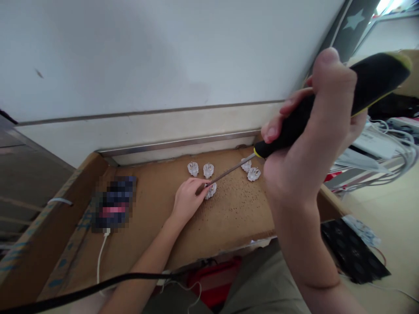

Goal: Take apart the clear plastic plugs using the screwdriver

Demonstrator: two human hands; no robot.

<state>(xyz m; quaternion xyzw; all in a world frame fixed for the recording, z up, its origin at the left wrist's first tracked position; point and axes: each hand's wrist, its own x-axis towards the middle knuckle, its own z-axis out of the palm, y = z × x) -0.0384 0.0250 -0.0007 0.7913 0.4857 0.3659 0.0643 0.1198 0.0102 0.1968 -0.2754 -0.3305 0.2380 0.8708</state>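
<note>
My right hand point(330, 117) is wrapped round the thick black and yellow handle of a screwdriver point(379, 78), raised high on the right. Its thin metal shaft slants down to the left, and the tip meets the fingers of my left hand point(188, 196). Those fingers pinch a small white plug piece point(211, 191) against the cardboard; the exact contact of tip and piece is hidden. Just behind lie two similar pieces, a left plug piece point(193, 168) and a right plug piece point(208, 170). Two others, one of them a plug piece point(253, 174), rest close together under the shaft's upper end.
The cardboard work surface point(150, 235) has raised sides and many small dark specks right of centre. A pixelated phone-like object point(114, 203) with a white cable point(100, 257) lies left. A black cable point(81, 294) crosses the front. White cables point(402, 139) hang at right.
</note>
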